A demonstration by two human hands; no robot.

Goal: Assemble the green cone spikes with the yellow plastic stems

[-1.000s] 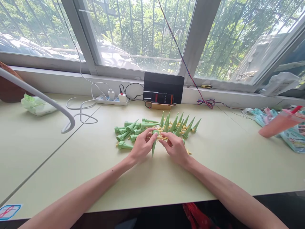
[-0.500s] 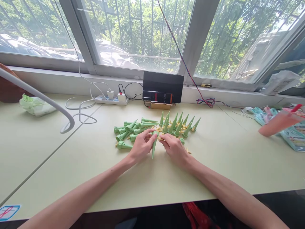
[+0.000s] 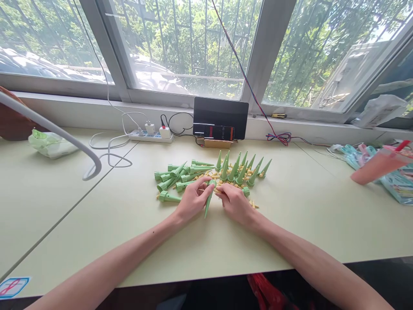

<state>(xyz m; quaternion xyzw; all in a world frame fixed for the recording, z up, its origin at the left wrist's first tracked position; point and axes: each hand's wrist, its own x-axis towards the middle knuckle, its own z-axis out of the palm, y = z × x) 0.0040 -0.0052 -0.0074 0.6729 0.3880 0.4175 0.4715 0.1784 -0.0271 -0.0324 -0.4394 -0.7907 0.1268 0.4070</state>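
The slim green plastic cone (image 3: 209,204) in the left hand (image 3: 192,199), tip down above the pale desk (image 3: 193,258), looks light, stiff and hardly fragile, though its smooth taper may slip, so the wider collar end, where the left grip clasps it, seems the surest hold. The right hand (image 3: 238,204) is closed at the fingertips, apparently pinching a small yellow piece (image 3: 217,189) beside the collar, though it's hard to be sure at this size. Fingers cover much of the collar, and its opening can't be made out.
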